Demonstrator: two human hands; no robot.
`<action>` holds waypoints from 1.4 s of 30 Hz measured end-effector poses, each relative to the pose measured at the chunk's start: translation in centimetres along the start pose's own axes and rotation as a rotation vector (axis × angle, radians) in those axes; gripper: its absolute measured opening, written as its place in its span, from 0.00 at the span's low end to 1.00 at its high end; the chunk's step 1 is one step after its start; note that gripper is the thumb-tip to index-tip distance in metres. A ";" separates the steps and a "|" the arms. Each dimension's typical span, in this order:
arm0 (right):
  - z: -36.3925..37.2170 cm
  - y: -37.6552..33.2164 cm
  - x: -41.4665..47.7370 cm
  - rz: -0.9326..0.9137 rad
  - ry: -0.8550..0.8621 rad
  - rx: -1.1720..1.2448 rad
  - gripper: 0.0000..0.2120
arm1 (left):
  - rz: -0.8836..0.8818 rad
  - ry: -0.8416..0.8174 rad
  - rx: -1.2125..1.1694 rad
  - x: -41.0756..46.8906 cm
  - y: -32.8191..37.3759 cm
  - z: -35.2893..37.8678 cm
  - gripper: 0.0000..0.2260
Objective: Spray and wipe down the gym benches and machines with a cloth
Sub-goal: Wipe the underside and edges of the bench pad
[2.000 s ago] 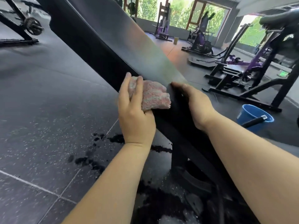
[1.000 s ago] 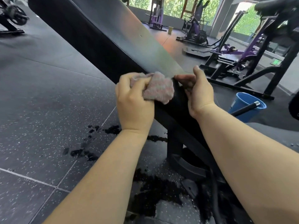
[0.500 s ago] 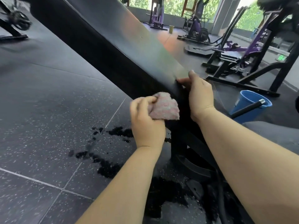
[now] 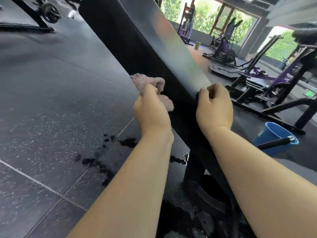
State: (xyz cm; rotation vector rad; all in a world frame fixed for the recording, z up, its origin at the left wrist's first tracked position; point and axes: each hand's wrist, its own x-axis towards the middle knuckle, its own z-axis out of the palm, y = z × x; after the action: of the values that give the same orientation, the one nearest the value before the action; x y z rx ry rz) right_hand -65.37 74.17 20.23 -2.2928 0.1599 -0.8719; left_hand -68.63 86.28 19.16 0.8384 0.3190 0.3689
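A long black padded bench [image 4: 168, 48] slants from the upper left down to the middle of the view. My left hand [image 4: 151, 110] grips a crumpled pink cloth [image 4: 151, 85] and holds it against the bench's dark left side. My right hand [image 4: 214, 103] has its fingers curled over the lower end edge of the bench pad. The bench's black support post [image 4: 193, 170] stands on the floor below my hands.
Wet dark patches [image 4: 101, 162] spread over the speckled rubber floor by the post. A blue bucket [image 4: 274, 136] with a black handle in it stands at the right. Purple and black machines [image 4: 257, 74] fill the back right; a barbell rack [image 4: 42, 12] sits at the top left.
My left hand has carried the cloth up along the bench's side from lower down. My right hand stays on the pad's lower end, its fingers now more curled.
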 end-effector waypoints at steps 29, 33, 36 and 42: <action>-0.1 -0.5 -0.4 0.084 -0.023 0.012 0.06 | 0.237 -0.076 0.228 2.8 1.3 -1.0 0.08; 0.0 -0.4 -0.4 0.073 -0.020 -0.004 0.05 | 0.133 -0.117 0.301 -1.3 -3.4 -1.3 0.12; -0.1 -0.3 -0.3 0.076 -0.027 0.018 0.05 | 0.108 -0.116 0.309 -2.1 -3.9 -1.4 0.14; -0.4 0.3 -0.2 0.097 -0.086 0.090 0.06 | 0.425 0.057 0.227 1.3 1.1 -1.7 0.14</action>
State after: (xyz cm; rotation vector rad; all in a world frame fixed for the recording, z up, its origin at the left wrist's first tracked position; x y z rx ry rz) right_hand -65.75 73.75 20.16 -2.2152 0.1884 -0.7152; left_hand -68.38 88.68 18.73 1.1226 0.2363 0.7633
